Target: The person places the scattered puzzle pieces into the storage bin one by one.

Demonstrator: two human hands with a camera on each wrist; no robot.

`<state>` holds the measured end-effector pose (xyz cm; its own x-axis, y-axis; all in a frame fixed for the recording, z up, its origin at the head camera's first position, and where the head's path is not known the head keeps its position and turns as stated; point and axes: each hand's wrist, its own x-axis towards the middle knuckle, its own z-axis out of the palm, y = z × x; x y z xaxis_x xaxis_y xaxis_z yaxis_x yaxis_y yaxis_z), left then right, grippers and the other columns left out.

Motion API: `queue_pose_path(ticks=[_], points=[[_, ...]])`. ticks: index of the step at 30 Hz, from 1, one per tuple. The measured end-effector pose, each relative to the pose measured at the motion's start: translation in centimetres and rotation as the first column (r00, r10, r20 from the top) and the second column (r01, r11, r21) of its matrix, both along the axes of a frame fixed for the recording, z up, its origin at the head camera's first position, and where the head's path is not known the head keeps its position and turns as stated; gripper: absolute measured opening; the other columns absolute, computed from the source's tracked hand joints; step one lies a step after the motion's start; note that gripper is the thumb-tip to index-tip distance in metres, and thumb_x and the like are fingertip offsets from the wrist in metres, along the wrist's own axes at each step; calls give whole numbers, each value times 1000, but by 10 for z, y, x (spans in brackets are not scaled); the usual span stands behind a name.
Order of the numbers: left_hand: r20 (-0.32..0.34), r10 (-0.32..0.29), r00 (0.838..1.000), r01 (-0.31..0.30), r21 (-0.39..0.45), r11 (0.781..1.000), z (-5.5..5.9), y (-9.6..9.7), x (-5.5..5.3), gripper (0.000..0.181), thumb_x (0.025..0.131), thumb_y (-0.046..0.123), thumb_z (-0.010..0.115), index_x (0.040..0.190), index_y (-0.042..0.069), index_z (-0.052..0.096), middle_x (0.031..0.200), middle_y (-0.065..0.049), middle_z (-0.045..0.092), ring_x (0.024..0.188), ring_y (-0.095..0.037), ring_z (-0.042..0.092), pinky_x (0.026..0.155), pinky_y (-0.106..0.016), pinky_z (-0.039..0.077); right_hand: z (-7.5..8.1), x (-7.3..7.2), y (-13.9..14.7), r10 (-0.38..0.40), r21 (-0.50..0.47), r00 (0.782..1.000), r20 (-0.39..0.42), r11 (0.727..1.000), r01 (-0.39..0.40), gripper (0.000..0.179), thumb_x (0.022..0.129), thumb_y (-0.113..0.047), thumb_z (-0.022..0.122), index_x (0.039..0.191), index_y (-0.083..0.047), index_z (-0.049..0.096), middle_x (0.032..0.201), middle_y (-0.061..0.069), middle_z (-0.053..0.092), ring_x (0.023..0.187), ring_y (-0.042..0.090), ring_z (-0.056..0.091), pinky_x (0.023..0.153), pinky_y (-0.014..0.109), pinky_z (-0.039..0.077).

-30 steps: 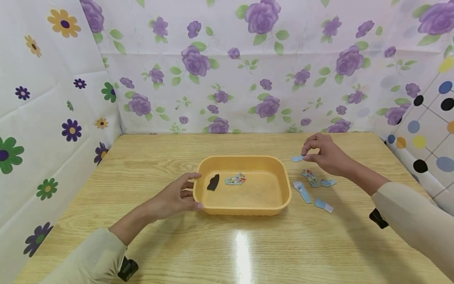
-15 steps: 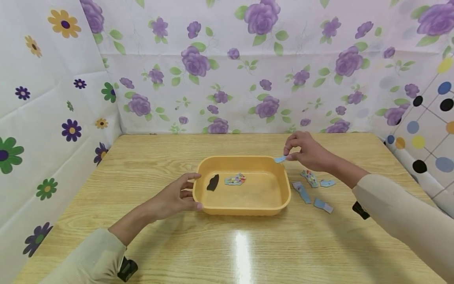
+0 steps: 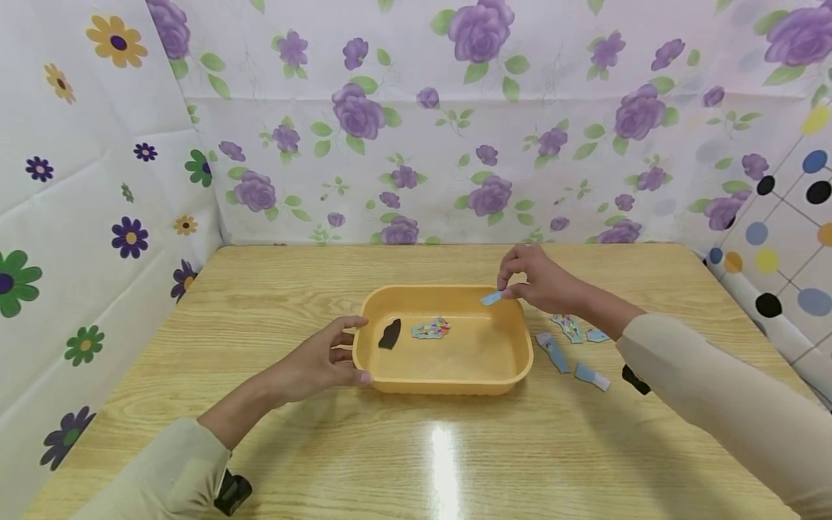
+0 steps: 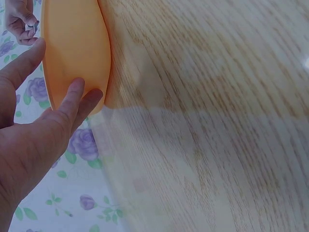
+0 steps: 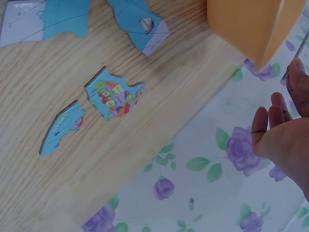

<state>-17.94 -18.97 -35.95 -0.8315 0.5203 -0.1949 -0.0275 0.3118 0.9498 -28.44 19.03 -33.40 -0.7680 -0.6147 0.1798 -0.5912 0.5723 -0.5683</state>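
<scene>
1. The right hand point(image 3: 536, 278) pinches one end of a light-blue piece point(image 3: 490, 297), its fingertips nearly together — the free end sticks out to the hand's left. A light, level pinch should be enough for something this thin.

2. Just below that hand is the back right part of the yellow tray point(image 3: 448, 380), with the piece over it. Height above the rim is hard to judge from the head view, so it seems wisest to bring the piece slightly toward the person, well inside the wall, and lower it before letting go.

3. To the hand's right and nearer the person, on the table point(image 3: 292, 278), lie a map piece point(image 5: 115, 94), a small blue piece point(image 5: 65, 126), a sailboat piece point(image 5: 140, 24) and a blue-and-white piece point(image 5: 46, 20). Keeping the forearm point(image 3: 601, 307) raised would avoid brushing them.

4. Farther to the hand's left, apart on the tray floor, are a multicoloured piece point(image 3: 431, 329) and a dark piece point(image 3: 390, 334). The bare floor right of both looks the better landing spot.

5. Farthest left, the left hand point(image 3: 318, 367) has its fingers spread against the tray's end, gripping nothing — gentle steadying suits; a hard push could slide the tray.
</scene>
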Motion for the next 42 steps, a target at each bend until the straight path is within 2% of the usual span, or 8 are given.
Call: queue_pose_path(ticks=[8, 26, 42], points=[[6, 1, 1000, -1, 7, 1000, -1, -1, -1, 93, 82, 16, 78, 151, 7, 16, 139, -28, 36, 123, -40, 50, 90, -36, 52, -3, -2, -14, 3, 44, 1000, 13, 999, -3, 5, 83, -6, 73, 81, -7, 69, 106, 12, 53, 102, 31, 33, 88, 46, 27], [7, 13, 1000, -13, -7, 1000, 1, 0, 0, 93, 82, 16, 78, 151, 8, 17, 140, -28, 35, 123, -40, 50, 89, -36, 53, 1, 1, -42, 19, 74, 1000, 14, 997, -20, 9, 81, -3, 75, 77, -9, 70, 106, 10, 54, 100, 28, 32, 83, 40, 29], [14, 17, 1000, -17, -2, 1000, 1, 1, 1, 93, 82, 15, 78, 151, 7, 17, 140, -28, 35, 122, -40, 51, 89, -36, 53, -7, 5, -55, 66, 95, 998, -20, 993, -64, 15, 79, -4, 77, 74, -13, 67, 104, 9, 51, 94, 25, 31, 77, 37, 28]])
